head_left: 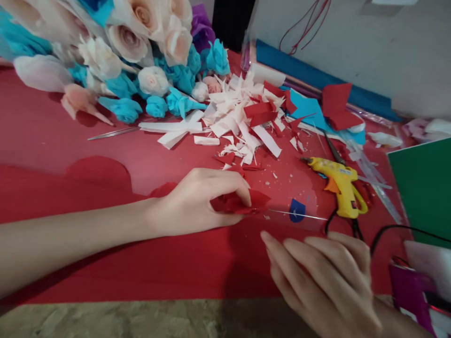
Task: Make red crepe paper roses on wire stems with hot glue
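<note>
From the head camera, I am holding my left hand [197, 202] near the middle of the frame, its thumb and fingers clamping on a folded piece of red paper [259, 199]. The piece is sitting inside my curled grip, with its pointed edge showing at the right. 1 thin wire [299, 214] is running rightward from beside it, passing across a small dark blue scrap [297, 210] and ending near the glue gun's cable.

My right hand [327, 281] is hovering at the lower right of the frame, blurred, its fingers lying close together and pointing left. I cannot tell whether it is gripping anything.

Right of centre, a yellow glue gun [347, 188] is lying on the red tabletop [42, 141], its nozzle pointing left. Above my left hand, a heap of cream paper strips [229, 112] is spreading across the upper middle, with red scraps [260, 113] lying among it. Left of the heap, a few thin metal rods [114, 133] are resting on the surface.

Paper flowers are crowding the upper left: large cream roses [128, 42] at the top, turquoise ones [127, 109] below. At the upper right, a long blue roll [324, 77] is lying along the wall. A green panel [423, 188] is filling part of the right edge, and a purple object [408, 291] is lying beneath it.
</note>
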Demonstrator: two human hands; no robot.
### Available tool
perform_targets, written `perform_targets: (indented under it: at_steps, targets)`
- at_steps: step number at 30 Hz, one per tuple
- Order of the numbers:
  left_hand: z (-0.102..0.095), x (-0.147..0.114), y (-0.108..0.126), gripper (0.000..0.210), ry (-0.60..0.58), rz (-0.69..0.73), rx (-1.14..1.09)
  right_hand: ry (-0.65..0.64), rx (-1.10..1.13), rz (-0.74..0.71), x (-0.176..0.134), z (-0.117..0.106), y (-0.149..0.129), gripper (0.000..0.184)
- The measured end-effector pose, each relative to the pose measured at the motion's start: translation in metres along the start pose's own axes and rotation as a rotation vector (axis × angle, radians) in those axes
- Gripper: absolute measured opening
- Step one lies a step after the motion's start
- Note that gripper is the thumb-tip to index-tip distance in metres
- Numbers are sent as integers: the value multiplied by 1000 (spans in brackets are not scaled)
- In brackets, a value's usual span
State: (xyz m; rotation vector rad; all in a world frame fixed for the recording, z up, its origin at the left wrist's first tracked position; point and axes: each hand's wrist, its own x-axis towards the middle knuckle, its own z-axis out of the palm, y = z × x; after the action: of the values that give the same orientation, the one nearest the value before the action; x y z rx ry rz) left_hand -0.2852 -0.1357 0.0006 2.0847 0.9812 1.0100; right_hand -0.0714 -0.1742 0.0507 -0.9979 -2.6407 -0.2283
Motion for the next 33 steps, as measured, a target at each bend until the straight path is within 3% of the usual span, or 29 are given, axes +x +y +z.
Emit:
perform_targets:
  at_steps: [2,6,33]
  targets:
    - [-1,0,1,9,-12,-5,-4,54,-3,-95,2,11,-3,19]
    - [-3,1,2,8,-23,17,-40,73,31,-86,6,20,1,16]
    - [-3,0,1,6,-11,80,21,9,57,-118,17,16,7,15]
